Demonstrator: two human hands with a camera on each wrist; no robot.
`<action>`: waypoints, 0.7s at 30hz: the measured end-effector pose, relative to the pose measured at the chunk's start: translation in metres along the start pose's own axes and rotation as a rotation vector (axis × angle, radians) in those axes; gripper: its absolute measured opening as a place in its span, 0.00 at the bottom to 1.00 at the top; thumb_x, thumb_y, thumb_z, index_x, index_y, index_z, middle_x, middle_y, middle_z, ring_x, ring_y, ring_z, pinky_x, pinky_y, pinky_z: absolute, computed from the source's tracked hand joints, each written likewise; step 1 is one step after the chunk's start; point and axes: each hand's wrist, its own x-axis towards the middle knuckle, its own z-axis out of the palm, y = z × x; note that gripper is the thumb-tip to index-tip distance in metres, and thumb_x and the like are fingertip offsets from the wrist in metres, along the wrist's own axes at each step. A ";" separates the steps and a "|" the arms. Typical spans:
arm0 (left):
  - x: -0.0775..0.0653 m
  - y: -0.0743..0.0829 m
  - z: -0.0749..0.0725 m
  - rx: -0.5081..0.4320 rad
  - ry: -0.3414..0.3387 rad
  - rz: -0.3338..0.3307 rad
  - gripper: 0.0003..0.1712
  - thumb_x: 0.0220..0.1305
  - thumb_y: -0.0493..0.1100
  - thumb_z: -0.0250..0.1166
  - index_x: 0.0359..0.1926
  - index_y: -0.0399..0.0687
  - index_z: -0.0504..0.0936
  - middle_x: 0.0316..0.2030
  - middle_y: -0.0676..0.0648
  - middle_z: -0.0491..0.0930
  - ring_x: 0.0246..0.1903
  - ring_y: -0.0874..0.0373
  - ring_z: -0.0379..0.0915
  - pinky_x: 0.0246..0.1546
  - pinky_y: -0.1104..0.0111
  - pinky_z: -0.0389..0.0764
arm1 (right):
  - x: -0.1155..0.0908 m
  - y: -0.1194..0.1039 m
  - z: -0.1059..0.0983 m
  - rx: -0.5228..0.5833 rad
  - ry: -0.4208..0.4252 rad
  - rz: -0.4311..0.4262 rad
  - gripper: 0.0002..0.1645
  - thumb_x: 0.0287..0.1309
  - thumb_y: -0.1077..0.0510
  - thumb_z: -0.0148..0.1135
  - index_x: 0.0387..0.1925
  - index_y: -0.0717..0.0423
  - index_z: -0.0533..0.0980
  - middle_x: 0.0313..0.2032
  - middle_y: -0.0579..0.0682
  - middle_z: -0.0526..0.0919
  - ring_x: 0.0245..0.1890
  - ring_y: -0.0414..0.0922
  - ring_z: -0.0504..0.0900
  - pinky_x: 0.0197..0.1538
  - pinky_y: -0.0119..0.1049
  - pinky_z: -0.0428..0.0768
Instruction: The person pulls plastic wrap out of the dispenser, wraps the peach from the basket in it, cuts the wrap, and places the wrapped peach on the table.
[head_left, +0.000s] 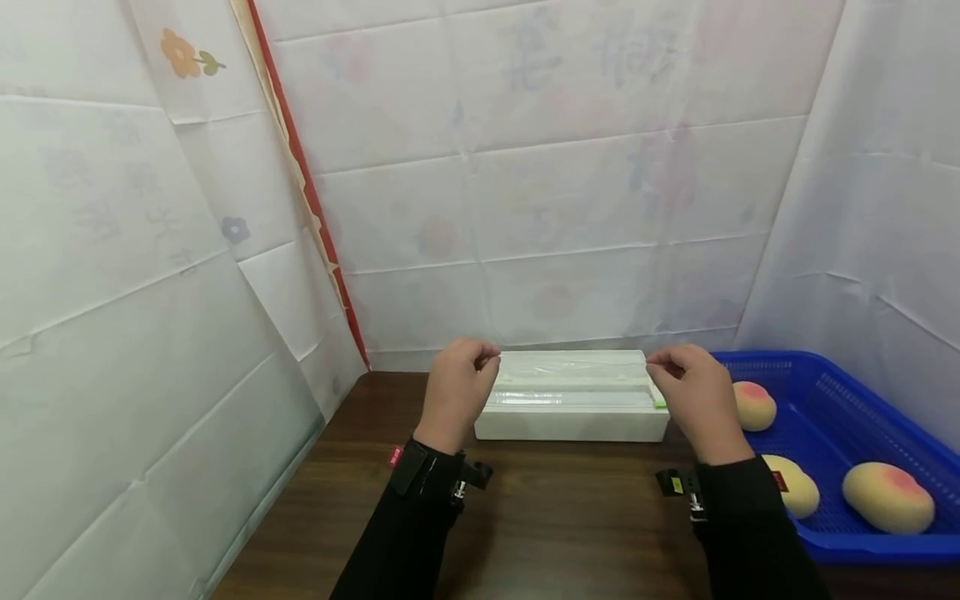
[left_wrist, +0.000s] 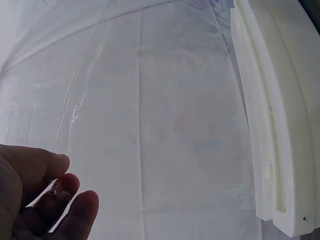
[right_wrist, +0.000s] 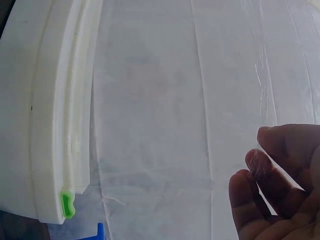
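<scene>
Pinching clear film (left_wrist: 76, 112) between thumb and fingers, the left hand (head_left: 459, 392) and right hand (head_left: 697, 400) hold it mid-frame, near either end of a white box (head_left: 570, 425) (green tab (head_left: 660, 405) at its right). Lower right, a blue basket (head_left: 885, 547) holds three peaches (head_left: 888, 498), one partly behind a black sleeve (head_left: 750, 517); the counter (head_left: 562, 517) lies beneath.

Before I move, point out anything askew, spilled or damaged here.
The red strip at the back left has a ragged, torn-looking pale edge. The clear film looks wrinkled, though not clearly damaged. Nothing looks spilled; the white box sits level.
</scene>
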 end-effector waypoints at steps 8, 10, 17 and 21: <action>0.001 0.009 0.002 -0.002 0.037 0.027 0.06 0.73 0.39 0.67 0.42 0.46 0.91 0.40 0.48 0.88 0.40 0.56 0.84 0.41 0.64 0.86 | 0.000 -0.005 -0.010 -0.005 0.018 0.048 0.13 0.78 0.54 0.60 0.50 0.57 0.85 0.50 0.61 0.85 0.53 0.59 0.82 0.55 0.57 0.78; 0.003 0.012 0.003 -0.005 0.042 0.041 0.06 0.72 0.38 0.67 0.42 0.46 0.92 0.40 0.48 0.88 0.40 0.57 0.85 0.42 0.64 0.86 | 0.001 -0.005 -0.013 -0.008 0.031 0.050 0.13 0.77 0.54 0.60 0.49 0.57 0.85 0.49 0.61 0.85 0.52 0.59 0.82 0.54 0.58 0.78; 0.007 0.022 0.008 -0.023 0.032 0.068 0.06 0.71 0.37 0.67 0.41 0.46 0.91 0.40 0.49 0.88 0.40 0.57 0.85 0.43 0.64 0.86 | -0.004 -0.002 -0.025 -0.019 0.049 0.060 0.12 0.77 0.55 0.60 0.48 0.57 0.85 0.49 0.61 0.85 0.52 0.58 0.82 0.55 0.57 0.77; 0.008 0.026 0.010 -0.036 0.031 0.076 0.06 0.71 0.37 0.67 0.41 0.45 0.91 0.41 0.48 0.89 0.41 0.57 0.85 0.43 0.64 0.87 | -0.005 -0.002 -0.031 -0.027 0.054 0.070 0.12 0.76 0.55 0.61 0.47 0.57 0.85 0.49 0.61 0.85 0.52 0.58 0.82 0.54 0.58 0.77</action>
